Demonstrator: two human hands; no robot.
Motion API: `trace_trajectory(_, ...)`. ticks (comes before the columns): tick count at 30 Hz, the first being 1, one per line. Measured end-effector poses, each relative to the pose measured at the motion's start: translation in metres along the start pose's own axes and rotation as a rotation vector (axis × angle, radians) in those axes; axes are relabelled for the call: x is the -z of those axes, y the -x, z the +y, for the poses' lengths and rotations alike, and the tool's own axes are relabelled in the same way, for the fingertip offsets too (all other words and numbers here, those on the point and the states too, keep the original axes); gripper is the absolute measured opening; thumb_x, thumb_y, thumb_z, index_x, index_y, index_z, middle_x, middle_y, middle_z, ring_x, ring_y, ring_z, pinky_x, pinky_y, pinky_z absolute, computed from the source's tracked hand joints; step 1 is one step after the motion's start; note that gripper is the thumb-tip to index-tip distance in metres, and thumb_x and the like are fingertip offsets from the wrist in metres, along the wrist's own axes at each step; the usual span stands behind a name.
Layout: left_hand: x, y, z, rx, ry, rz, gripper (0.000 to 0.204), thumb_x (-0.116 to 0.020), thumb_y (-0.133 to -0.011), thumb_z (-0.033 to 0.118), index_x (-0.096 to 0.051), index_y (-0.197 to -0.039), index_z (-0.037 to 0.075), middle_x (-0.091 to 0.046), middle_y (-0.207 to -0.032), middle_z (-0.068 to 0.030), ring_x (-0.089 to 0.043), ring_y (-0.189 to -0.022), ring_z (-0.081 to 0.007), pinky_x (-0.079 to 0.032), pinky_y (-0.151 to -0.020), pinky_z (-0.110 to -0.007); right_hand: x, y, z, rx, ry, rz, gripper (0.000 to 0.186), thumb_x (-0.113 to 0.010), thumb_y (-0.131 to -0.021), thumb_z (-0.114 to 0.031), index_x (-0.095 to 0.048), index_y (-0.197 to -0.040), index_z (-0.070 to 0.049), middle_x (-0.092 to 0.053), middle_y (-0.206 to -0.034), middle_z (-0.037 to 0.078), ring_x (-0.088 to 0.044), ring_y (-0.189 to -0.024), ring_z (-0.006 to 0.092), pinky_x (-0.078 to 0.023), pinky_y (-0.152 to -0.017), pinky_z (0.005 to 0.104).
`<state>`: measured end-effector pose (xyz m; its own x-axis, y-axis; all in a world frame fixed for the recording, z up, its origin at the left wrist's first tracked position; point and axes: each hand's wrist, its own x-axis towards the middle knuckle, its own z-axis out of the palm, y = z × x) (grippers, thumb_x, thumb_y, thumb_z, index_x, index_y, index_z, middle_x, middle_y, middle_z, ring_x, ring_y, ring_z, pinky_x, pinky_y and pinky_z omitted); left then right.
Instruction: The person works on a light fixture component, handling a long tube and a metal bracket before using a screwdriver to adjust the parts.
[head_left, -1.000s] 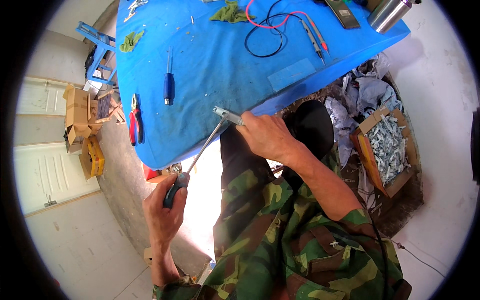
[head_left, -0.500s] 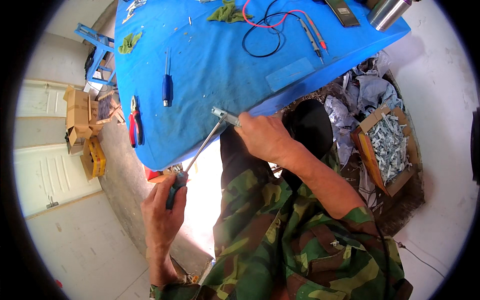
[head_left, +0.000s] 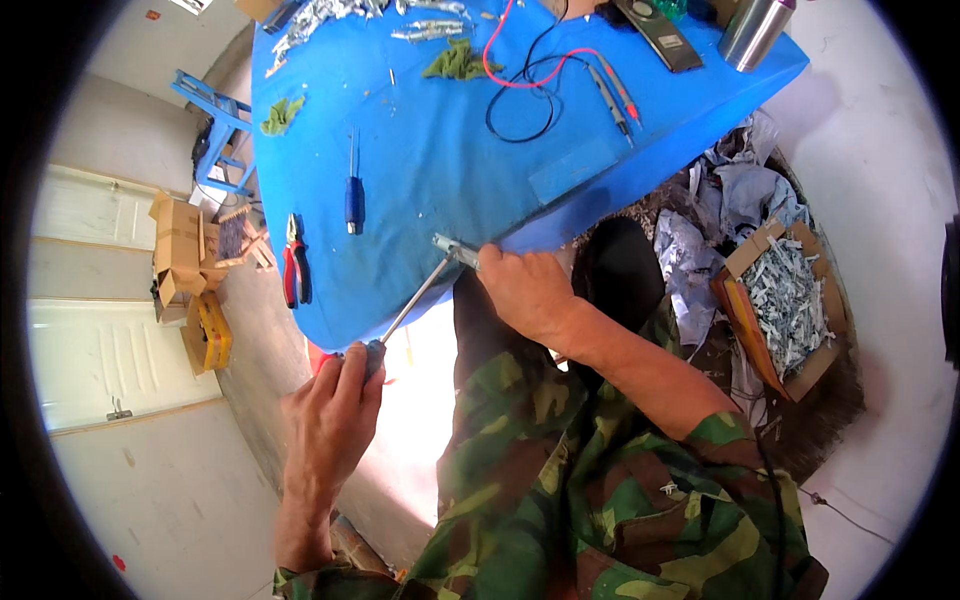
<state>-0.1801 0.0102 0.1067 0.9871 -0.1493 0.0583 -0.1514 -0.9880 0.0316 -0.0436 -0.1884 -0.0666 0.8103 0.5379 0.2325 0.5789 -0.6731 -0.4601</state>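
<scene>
My left hand (head_left: 330, 420) grips a screwdriver (head_left: 411, 307) by its dark teal handle, which the fingers mostly cover. Its long steel shaft reaches up to a small grey metal part (head_left: 452, 247) at the table's front edge, the tip touching it. My right hand (head_left: 530, 295) is closed on that part's right end. On the blue table cover (head_left: 420, 150), a blue-handled screwdriver (head_left: 354, 200) lies farther back, and red-and-black pliers (head_left: 296, 270) lie to the left.
Metal parts (head_left: 320, 25), green rags (head_left: 455, 62), test probes (head_left: 610, 95), a phone-like device (head_left: 655, 35) and a steel flask (head_left: 752, 35) occupy the back. A box of metal pieces (head_left: 785, 310) sits right of my legs. Cartons (head_left: 180, 245) and a blue chair (head_left: 215, 130) stand left.
My left hand has rotated on the screwdriver's handle, its fingers now covering more of it. The view has shifted, so the table sits lower in frame and more of the parts at its back show.
</scene>
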Motion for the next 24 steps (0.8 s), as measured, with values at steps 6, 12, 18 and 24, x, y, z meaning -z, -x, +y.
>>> trace_trajectory(6, -0.002, 0.008, 0.001, 0.235, 0.261, 0.013, 0.025, -0.073, -0.091, 0.012, -0.068, -0.114, 0.001, -0.074, -0.090, -0.0161, -0.073, -0.073, -0.0264, -0.055, -0.065, -0.035, 0.007, 0.000, -0.007, -0.066, -0.111, -0.042, 0.019, -0.058, -0.097, -0.022, -0.058, -0.090, -0.004, -0.070, -0.076, 0.019, -0.071, -0.069, 0.0386, -0.055, -0.062, 0.0506)
trace_trajectory(12, -0.009, 0.012, -0.003, 0.285, 0.297, -0.012, 0.024, -0.071, -0.091, 0.008, -0.068, -0.114, 0.000, -0.073, -0.085, -0.0142, -0.070, -0.071, -0.0180, -0.053, -0.064, -0.031, -0.011, 0.003, 0.003, -0.106, -0.253, 0.032, 0.029, -0.063, -0.098, -0.029, -0.058, -0.090, -0.001, -0.071, -0.077, 0.020, -0.070, -0.063, 0.0334, -0.054, -0.056, 0.0446)
trace_trajectory(18, -0.022, 0.022, -0.010, 0.332, 0.453, -0.001, 0.028, -0.069, -0.092, 0.007, -0.068, -0.118, 0.000, -0.071, -0.081, -0.0100, -0.062, -0.067, -0.0109, -0.050, -0.062, -0.028, 0.011, -0.015, 0.011, -0.419, -1.111, -0.486, 0.033, -0.054, -0.100, -0.031, -0.056, -0.089, 0.000, -0.065, -0.075, 0.009, -0.056, -0.053, 0.0160, -0.046, -0.052, 0.0342)
trace_trajectory(24, -0.025, 0.019, -0.015, 0.423, 0.560, -0.112, 0.032, -0.068, -0.093, 0.009, -0.069, -0.124, 0.002, -0.066, -0.076, -0.0017, -0.060, -0.064, -0.0075, -0.047, -0.058, -0.026, -0.008, -0.017, 0.019, -0.431, -1.199, -0.541, 0.039, -0.056, -0.102, -0.034, -0.057, -0.085, 0.000, -0.057, -0.068, 0.006, -0.051, -0.054, 0.0147, -0.044, -0.052, 0.0333)
